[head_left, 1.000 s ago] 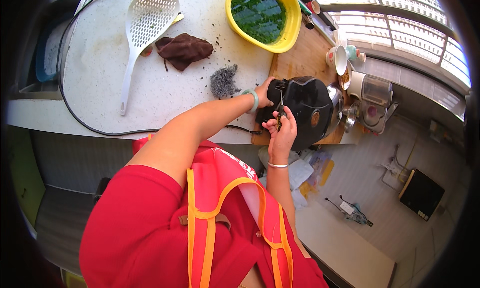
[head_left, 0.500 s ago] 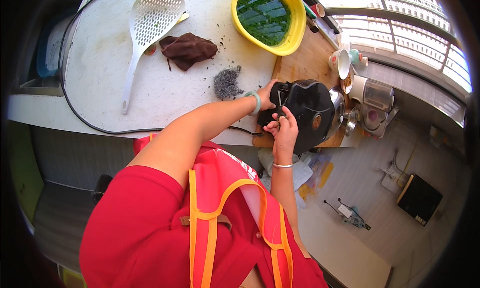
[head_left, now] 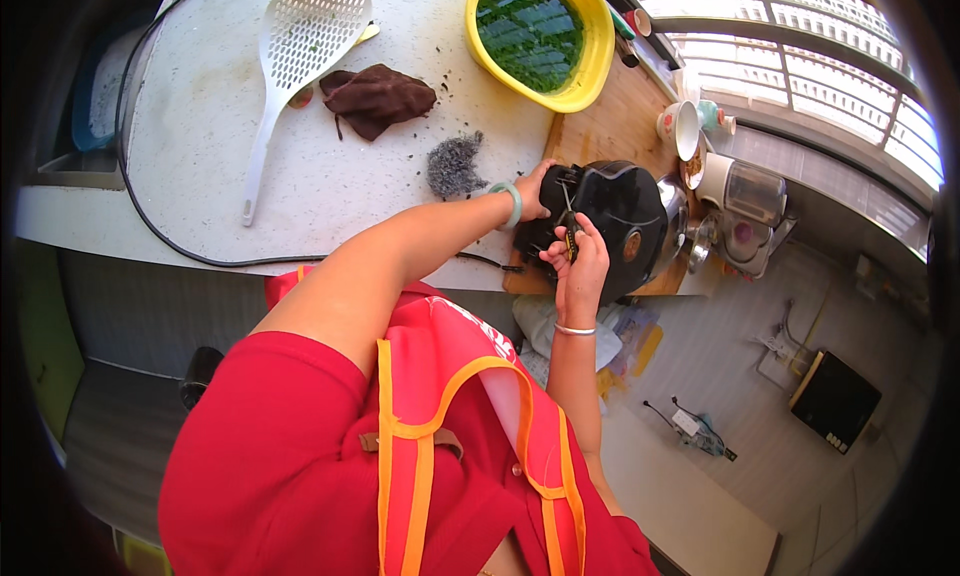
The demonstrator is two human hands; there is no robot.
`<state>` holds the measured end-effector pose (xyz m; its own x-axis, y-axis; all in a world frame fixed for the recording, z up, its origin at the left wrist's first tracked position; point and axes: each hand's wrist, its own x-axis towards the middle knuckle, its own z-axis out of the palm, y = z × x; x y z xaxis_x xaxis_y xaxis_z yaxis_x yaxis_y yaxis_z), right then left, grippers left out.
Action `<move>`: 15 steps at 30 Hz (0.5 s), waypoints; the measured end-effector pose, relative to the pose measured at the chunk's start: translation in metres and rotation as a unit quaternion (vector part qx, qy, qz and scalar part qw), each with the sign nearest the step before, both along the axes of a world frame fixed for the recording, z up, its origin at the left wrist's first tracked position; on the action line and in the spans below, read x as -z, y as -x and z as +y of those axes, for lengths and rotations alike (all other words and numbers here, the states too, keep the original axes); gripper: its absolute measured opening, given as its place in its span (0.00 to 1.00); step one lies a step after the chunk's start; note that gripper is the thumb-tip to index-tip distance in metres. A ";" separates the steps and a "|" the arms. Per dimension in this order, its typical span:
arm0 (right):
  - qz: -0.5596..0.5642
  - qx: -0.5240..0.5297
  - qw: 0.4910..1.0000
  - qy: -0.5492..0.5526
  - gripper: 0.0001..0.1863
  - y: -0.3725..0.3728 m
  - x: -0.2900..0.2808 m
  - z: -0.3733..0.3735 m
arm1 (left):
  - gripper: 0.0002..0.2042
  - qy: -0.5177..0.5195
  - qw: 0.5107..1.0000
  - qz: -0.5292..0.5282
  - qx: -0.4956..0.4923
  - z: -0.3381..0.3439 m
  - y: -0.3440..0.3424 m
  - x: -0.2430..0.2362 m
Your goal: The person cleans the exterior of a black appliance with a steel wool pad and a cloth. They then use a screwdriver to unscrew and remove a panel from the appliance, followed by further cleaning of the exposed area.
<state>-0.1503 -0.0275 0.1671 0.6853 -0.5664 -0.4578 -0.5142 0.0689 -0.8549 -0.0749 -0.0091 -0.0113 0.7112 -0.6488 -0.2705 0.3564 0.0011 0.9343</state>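
A rounded black appliance [head_left: 622,211], apparently a small kitchen cooker, lies at the right end of the counter. My left hand [head_left: 533,192], with a pale green bangle at its wrist, grips the appliance's near-left edge. In my right hand [head_left: 582,271] is a screwdriver [head_left: 571,240] with a black and yellow handle, pinched between the fingers. Its thin metal shaft points away from me, over the left side of the appliance. Whether the tip touches a screw is too small to tell. A grey steel wool pad [head_left: 455,166] lies left of my left hand.
A brown cloth [head_left: 380,100] and a white slotted scoop [head_left: 290,61] lie on the white counter [head_left: 200,126]. Beyond is a yellow basin [head_left: 572,98] of greens in water. A black cord [head_left: 170,238] runs along the near edge. Bowls [head_left: 680,128] stand by the window.
My right hand has shifted slightly right and toward me, and the screwdriver's handle and shaft show more plainly. My left hand keeps its hold on the black appliance.
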 end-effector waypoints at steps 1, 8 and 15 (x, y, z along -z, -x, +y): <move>0.003 0.000 1.000 0.000 0.19 0.000 0.001 -0.001 | 0.50 -0.005 1.000 -0.001 0.000 -0.001 0.001 0.001; -0.013 0.001 0.999 -0.035 0.19 0.001 0.008 -0.006 | 0.50 -0.021 1.000 -0.009 -0.002 -0.006 0.000 0.006; 0.151 -0.215 0.950 0.170 0.18 -0.019 -0.009 -0.020 | 0.50 -0.031 0.999 0.004 0.009 -0.004 -0.001 0.002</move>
<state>-0.1310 -0.0478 0.1764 0.7533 -0.4146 -0.5105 -0.6575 -0.4567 -0.5993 -0.0736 -0.0131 -0.0132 0.6977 -0.6429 -0.3160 0.3636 -0.0622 0.9295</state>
